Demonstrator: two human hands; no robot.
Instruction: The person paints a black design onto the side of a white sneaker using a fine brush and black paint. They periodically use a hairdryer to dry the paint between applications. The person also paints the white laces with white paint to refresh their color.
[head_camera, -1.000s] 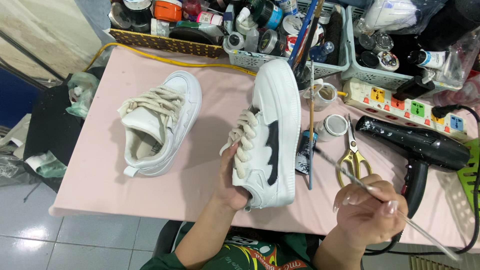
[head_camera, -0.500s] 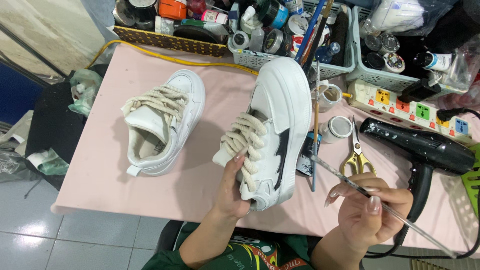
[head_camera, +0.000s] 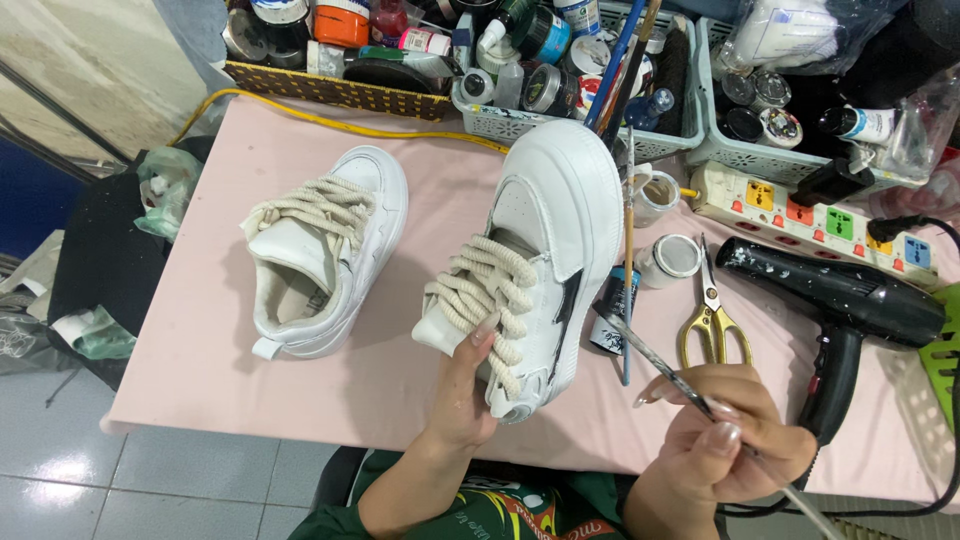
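Two white sneakers with thick cream laces are in view: one lying sneaker (head_camera: 325, 250) rests flat at nine o'clock from the centre of the pink table (head_camera: 200, 380), and the held sneaker (head_camera: 540, 260), with a black side mark, sits tilted at the centre with its toe toward twelve o'clock. The left hand (head_camera: 465, 385) is clamped on its heel end at six o'clock, thumb on the laces. The right hand (head_camera: 725, 440), at five o'clock, is closed around one thin brush (head_camera: 660, 365). One pair of gold scissors (head_camera: 712, 320), one black hair dryer (head_camera: 835, 300) and one power strip (head_camera: 820, 215) lie toward three o'clock. Two pale baskets (head_camera: 580, 135) of paint bottles crowd the twelve o'clock edge. Bare pink tabletop lies at seven o'clock, grey floor tiles (head_camera: 60, 480) beyond that edge.
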